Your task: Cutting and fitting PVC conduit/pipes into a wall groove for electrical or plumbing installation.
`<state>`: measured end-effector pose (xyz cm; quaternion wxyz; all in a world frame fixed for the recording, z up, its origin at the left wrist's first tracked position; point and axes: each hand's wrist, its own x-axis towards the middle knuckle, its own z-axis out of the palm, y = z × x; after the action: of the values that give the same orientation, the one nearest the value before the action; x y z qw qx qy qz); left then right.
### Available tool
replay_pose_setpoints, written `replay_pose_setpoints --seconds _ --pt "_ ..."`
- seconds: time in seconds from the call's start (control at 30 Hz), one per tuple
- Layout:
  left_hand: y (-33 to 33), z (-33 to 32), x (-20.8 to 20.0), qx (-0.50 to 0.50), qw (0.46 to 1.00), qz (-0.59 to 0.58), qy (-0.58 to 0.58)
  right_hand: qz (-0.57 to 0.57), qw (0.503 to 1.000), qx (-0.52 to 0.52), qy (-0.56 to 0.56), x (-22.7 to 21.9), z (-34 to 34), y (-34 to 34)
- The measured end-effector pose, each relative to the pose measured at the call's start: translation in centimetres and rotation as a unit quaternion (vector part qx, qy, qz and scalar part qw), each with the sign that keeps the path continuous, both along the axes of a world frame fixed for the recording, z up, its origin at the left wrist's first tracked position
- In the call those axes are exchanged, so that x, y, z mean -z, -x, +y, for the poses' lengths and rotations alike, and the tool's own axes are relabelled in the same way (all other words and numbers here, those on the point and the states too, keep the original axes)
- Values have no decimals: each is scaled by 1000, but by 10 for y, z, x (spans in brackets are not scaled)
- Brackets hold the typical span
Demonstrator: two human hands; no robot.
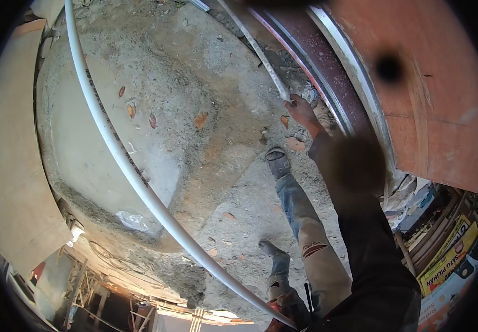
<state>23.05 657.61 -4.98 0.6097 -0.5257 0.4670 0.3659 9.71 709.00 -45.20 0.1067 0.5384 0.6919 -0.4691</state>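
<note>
My right hand [303, 114], at the end of a dark-sleeved arm, is closed round the near end of a thin, dirty white pipe [258, 52] that runs up to the top edge. A longer, cleaner white plastic pipe [139, 180], with a line of dark print, crosses from the upper left to the bottom edge. At its lower end a small part of my left hand [275, 325] shows closed on this pipe; most of that hand is cut off.
My sandalled foot [277, 161] stands on rough concrete with dry leaves. A maroon panel with metal edging [336, 61] and a reddish-brown board [443, 110] lie to the right. A plywood sheet [14, 149] is at left. Yellow packaging [443, 257] sits lower right.
</note>
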Motion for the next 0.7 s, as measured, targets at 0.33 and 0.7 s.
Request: replay_pose_setpoints --seconds 0.33,0.7 --pt "15 -52 -37 12 992 59 -109 222 942 215 -128 -225 -104 -8" --pt "65 -102 -57 51 947 181 -260 422 830 262 -253 -492 -141 -84"
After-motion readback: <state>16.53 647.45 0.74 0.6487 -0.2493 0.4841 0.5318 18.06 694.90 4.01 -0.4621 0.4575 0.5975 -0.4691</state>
